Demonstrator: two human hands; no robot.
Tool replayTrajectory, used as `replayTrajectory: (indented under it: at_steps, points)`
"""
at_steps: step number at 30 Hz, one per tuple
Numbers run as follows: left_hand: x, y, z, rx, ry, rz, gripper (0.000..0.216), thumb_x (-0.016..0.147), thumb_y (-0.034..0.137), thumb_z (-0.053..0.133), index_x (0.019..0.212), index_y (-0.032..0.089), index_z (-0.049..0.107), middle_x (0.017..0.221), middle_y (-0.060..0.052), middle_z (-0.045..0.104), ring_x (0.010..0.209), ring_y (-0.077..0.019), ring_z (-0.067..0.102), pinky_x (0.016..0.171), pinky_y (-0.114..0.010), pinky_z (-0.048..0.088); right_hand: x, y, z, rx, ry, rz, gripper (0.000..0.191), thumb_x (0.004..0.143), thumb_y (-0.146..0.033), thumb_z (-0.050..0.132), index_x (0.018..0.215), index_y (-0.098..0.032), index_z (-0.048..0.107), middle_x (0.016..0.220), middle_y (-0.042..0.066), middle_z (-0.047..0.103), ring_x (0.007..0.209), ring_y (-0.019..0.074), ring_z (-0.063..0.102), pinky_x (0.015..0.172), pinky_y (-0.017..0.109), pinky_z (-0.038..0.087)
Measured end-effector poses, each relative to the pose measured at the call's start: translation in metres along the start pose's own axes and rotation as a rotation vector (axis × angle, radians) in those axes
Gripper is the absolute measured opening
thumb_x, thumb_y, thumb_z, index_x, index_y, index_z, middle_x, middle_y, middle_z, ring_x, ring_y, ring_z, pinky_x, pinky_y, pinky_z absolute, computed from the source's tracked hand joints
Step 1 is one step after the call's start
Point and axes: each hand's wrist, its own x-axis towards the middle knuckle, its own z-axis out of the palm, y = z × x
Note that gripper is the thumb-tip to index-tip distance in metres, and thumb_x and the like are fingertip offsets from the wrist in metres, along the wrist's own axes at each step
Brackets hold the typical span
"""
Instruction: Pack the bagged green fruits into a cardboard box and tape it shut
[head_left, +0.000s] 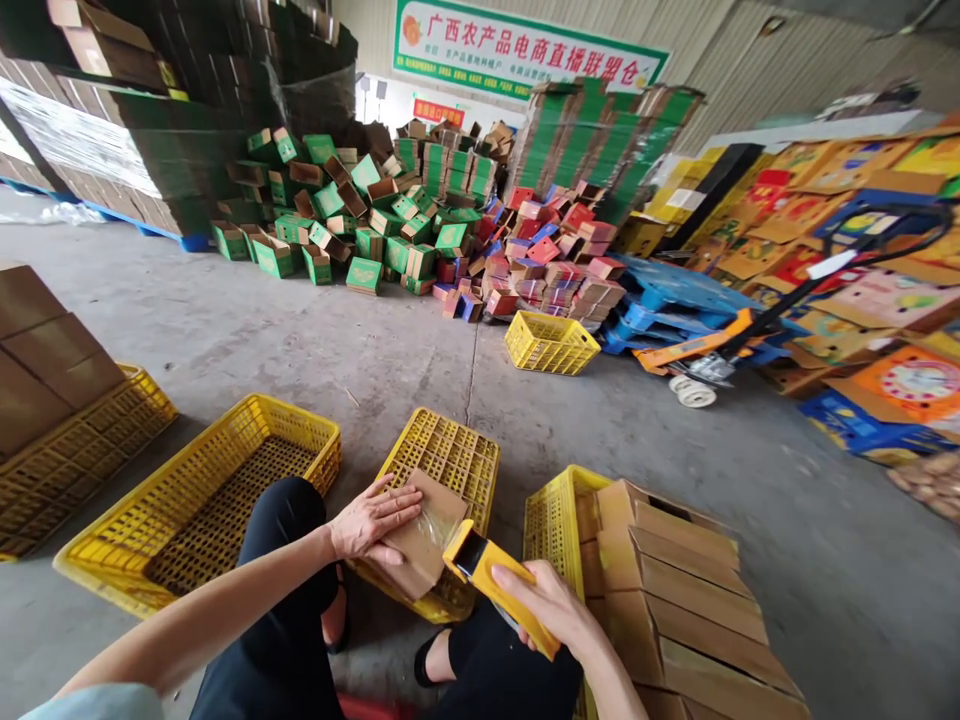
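Note:
A small brown cardboard box [415,557] rests on an upturned yellow crate [457,448] between my knees. My left hand [377,519] lies flat on the box's top with its fingers stretched out. A strip of clear tape [439,527] shows on the cardboard. In my right hand [551,603] is a yellow tape dispenser [495,572], its head at the right edge of the box. My right fingers wrap round its body, partly out of sight beneath it.
At right, a yellow crate [546,525] holds several cardboard boxes [690,600]. Another yellow crate [112,545] stands by my left leg. Farther off are a small yellow crate [551,343], a pallet jack [720,350], blue pallets [660,290] and a heap of green boxes [364,275].

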Motion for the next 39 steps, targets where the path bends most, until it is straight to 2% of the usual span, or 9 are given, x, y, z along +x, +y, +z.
replayTrajectory:
  at_steps: [4,8,14,17,19,21,25,33,39]
  points:
    - [-0.005,0.007,0.003,0.204,0.015,0.14,0.086,0.099,0.075,0.044,0.168,0.025,0.029,0.164,-0.017,0.045,0.155,-0.0344,0.04,0.131,-0.059,0.008,-0.005,0.007,-0.001,0.043,0.008,0.011,0.057,0.083,-0.076,0.068,0.092,-0.021,0.059,0.055,-0.001,0.067,0.05,0.017,0.068,0.045,0.021,0.048]
    - [-0.007,0.018,-0.001,0.306,0.023,0.154,0.089,0.099,0.076,0.044,0.17,0.027,0.023,0.163,-0.016,0.048,0.153,-0.0334,0.042,0.131,-0.058,0.006,-0.005,0.009,-0.005,0.006,-0.006,0.009,0.055,0.085,-0.075,0.068,0.089,-0.02,0.06,0.055,0.0,0.068,0.051,0.0169,0.068,0.045,0.02,0.048]
    - [0.008,0.042,-0.009,0.284,0.062,0.124,0.083,0.097,0.078,0.047,0.161,0.026,0.045,0.158,-0.015,0.056,0.147,-0.0353,0.05,0.131,-0.06,0.009,-0.002,0.008,-0.009,-0.019,-0.035,0.009,0.055,0.085,-0.075,0.067,0.089,-0.02,0.062,0.057,0.001,0.07,0.053,0.0179,0.069,0.045,0.021,0.049]
    - [0.024,0.058,-0.002,0.243,0.053,0.13,0.081,0.099,0.074,0.047,0.157,0.018,0.049,0.158,-0.019,0.054,0.15,-0.0368,0.045,0.131,-0.056,0.02,0.0,0.009,-0.008,-0.005,-0.046,-0.013,0.058,0.082,-0.078,0.068,0.089,-0.02,0.062,0.057,0.001,0.07,0.053,0.0179,0.069,0.045,0.021,0.049]
    - [0.033,0.067,0.007,0.231,0.019,0.128,0.095,0.096,0.078,0.047,0.164,0.012,0.036,0.165,-0.022,0.043,0.157,-0.0381,0.035,0.129,-0.052,0.028,0.001,0.01,-0.007,0.003,-0.055,-0.027,0.06,0.081,-0.079,0.067,0.089,-0.02,0.062,0.057,0.001,0.07,0.052,0.0174,0.069,0.045,0.021,0.049]
    - [0.038,0.072,0.016,0.237,-0.03,0.122,0.108,0.093,0.083,0.046,0.169,0.01,0.019,0.17,-0.022,0.034,0.159,-0.0387,0.03,0.129,-0.052,0.027,0.002,0.011,-0.008,0.004,-0.065,-0.026,0.061,0.081,-0.08,0.067,0.09,-0.019,0.062,0.056,0.001,0.069,0.05,0.0171,0.068,0.045,0.021,0.049]
    - [0.038,0.071,0.025,0.251,-0.078,0.111,0.116,0.091,0.085,0.047,0.171,0.013,0.005,0.172,-0.02,0.029,0.158,-0.0384,0.032,0.131,-0.055,0.022,0.003,0.013,-0.007,0.02,-0.1,-0.036,0.065,0.079,-0.083,0.066,0.09,-0.02,0.061,0.055,0.001,0.069,0.05,0.0178,0.068,0.044,0.021,0.049]
    - [0.036,0.065,0.023,0.226,-0.094,0.121,0.114,0.091,0.083,0.052,0.171,0.016,0.007,0.172,-0.019,0.03,0.158,-0.0366,0.033,0.131,-0.053,0.023,-0.003,0.019,-0.008,0.08,-0.119,0.013,0.069,0.076,-0.087,0.066,0.094,-0.021,0.06,0.057,0.0,0.069,0.051,0.0185,0.069,0.044,0.021,0.048]
    - [0.035,0.063,0.024,0.218,-0.09,0.152,0.111,0.092,0.08,0.054,0.171,0.016,0.009,0.172,-0.018,0.03,0.16,-0.0344,0.03,0.131,-0.052,0.022,-0.007,0.025,-0.007,0.084,-0.174,-0.001,0.07,0.075,-0.089,0.063,0.085,-0.02,0.061,0.056,0.0,0.067,0.052,0.0193,0.07,0.045,0.022,0.051]
